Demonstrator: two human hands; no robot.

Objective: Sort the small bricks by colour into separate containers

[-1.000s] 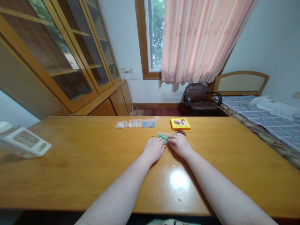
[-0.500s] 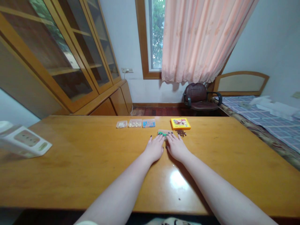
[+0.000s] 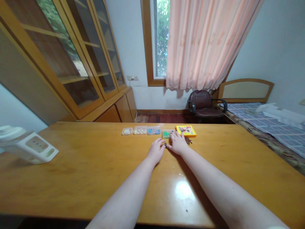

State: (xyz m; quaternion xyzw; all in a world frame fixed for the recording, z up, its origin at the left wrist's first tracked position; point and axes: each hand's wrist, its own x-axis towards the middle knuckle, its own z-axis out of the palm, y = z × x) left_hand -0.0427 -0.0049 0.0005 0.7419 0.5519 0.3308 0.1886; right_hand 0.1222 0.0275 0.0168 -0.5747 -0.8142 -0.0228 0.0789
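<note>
A clear shallow box of small green pieces [image 3: 166,135] stands at the right end of a row of similar boxes on the table. My right hand [image 3: 178,144] reaches over its right side with fingers spread, covering part of it; whether the fingertips touch the box or the table beyond is unclear. Nearer to me, my left hand [image 3: 155,151] rests low over the table just short of the box, fingers loosely extended and nothing visible in it. A small heap of brown pieces [image 3: 188,141] lies beside my right hand, partly hidden by it.
To the left in the row are boxes with blue pieces [image 3: 154,130], cream pieces [image 3: 140,130] and whitish pieces [image 3: 127,131]. A yellow printed box [image 3: 190,131] lies behind my right hand. A white-and-clear container [image 3: 35,147] stands at the table's left. Beyond are a chair [image 3: 202,101] and bed.
The box of green pieces has moved away from me and slightly left, closer to the blue-piece box. My left hand has come off it. My right hand has moved forward.
</note>
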